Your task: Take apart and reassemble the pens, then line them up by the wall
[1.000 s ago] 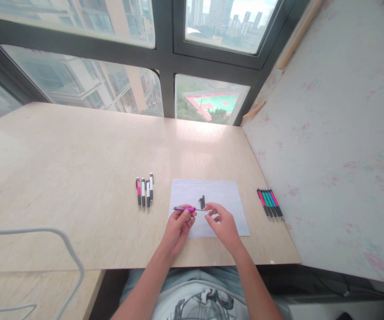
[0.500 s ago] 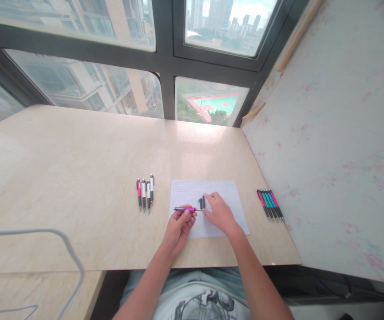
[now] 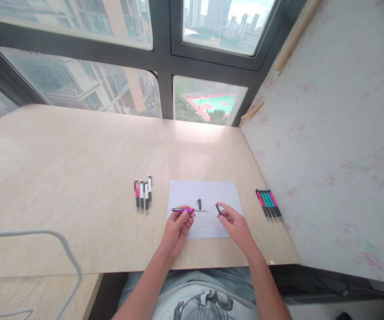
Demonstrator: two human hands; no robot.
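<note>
My left hand (image 3: 178, 226) pinches a pink pen barrel (image 3: 182, 210) held level above a white sheet of paper (image 3: 208, 224), its thin refill sticking out to the right. My right hand (image 3: 235, 222) is to the right of it, fingers pinched on a small black pen grip piece (image 3: 218, 209). A second small black piece (image 3: 199, 204) lies on the paper between the hands.
Several white and pink pens (image 3: 142, 194) lie in a row left of the paper. A bundle of green and pink pens (image 3: 269, 203) lies near the table's right edge. A patterned wall panel (image 3: 328, 133) stands at right, windows behind, a white cable (image 3: 68, 253) at front left.
My right hand reached to the two black pieces on the paper, picked one up and drew back to the right with it. The left hand stayed put with the pen barrel.
</note>
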